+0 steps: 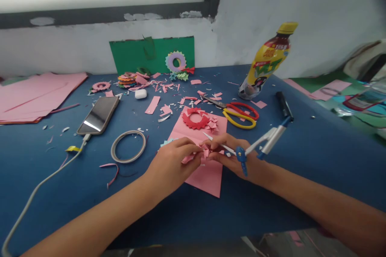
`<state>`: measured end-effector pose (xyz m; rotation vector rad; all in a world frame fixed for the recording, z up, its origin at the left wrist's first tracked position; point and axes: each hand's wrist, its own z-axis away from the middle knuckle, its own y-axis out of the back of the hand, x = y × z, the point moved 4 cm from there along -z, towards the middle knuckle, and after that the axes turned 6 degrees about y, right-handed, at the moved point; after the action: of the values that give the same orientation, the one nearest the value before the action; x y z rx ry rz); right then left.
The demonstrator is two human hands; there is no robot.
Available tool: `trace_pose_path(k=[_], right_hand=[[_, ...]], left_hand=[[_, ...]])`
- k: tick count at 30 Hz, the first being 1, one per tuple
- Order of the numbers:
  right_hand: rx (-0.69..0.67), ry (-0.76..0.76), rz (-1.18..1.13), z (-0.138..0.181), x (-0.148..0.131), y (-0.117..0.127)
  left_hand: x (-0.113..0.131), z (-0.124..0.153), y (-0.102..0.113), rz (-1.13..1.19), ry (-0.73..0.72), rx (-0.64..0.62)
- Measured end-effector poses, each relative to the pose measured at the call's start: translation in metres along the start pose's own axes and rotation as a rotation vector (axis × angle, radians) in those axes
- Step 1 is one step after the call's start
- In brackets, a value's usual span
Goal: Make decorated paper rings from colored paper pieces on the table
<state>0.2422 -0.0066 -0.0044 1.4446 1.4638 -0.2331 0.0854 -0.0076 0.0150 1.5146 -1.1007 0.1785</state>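
My left hand [171, 162] and my right hand [233, 156] meet over a pink paper sheet [208, 176] on the blue table [316, 152]. Both pinch a small folded pink paper piece [206, 153] between their fingertips. My right hand also carries a white and blue drawing compass [259, 142], its legs sticking out to the right and its tip pointing left. A red cut-paper ring [195, 119] lies on the pink sheet just beyond my fingers.
Red and yellow scissors [239, 113], a black marker [284, 105], a tilted drink bottle [267, 62], a tape ring [128, 146], a phone [98, 115] on a cable, pink sheets [36, 94], a green card [150, 54] with paper rosettes, and scattered paper scraps.
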Motion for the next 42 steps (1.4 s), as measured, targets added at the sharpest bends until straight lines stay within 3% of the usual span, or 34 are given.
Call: trace_pose_path(k=[8, 15, 19, 26, 36, 42], right_hand=[[-0.032, 0.122, 0.121, -0.001, -0.006, -0.001], [-0.005, 0.042, 0.154, 0.000, -0.007, -0.002], [-0.006, -0.011, 0.126, -0.001, -0.005, -0.003], [-0.014, -0.025, 0.090, 0.000, -0.003, -0.004], [0.021, 0.061, 0.120, 0.000, -0.007, -0.001], [0.035, 0.040, 0.094, -0.001, -0.006, -0.001]], left_hand=[[0.003, 0.001, -0.002, -0.241, -0.113, -0.008], [0.010, 0.000, -0.004, -0.441, -0.331, -0.090], [0.012, 0.000, -0.004, -0.473, -0.382, -0.093], [0.008, -0.001, -0.004, -0.376, -0.305, -0.070], [-0.001, -0.004, -0.003, 0.004, -0.025, 0.007], [-0.002, -0.004, -0.002, 0.060, 0.050, -0.014]])
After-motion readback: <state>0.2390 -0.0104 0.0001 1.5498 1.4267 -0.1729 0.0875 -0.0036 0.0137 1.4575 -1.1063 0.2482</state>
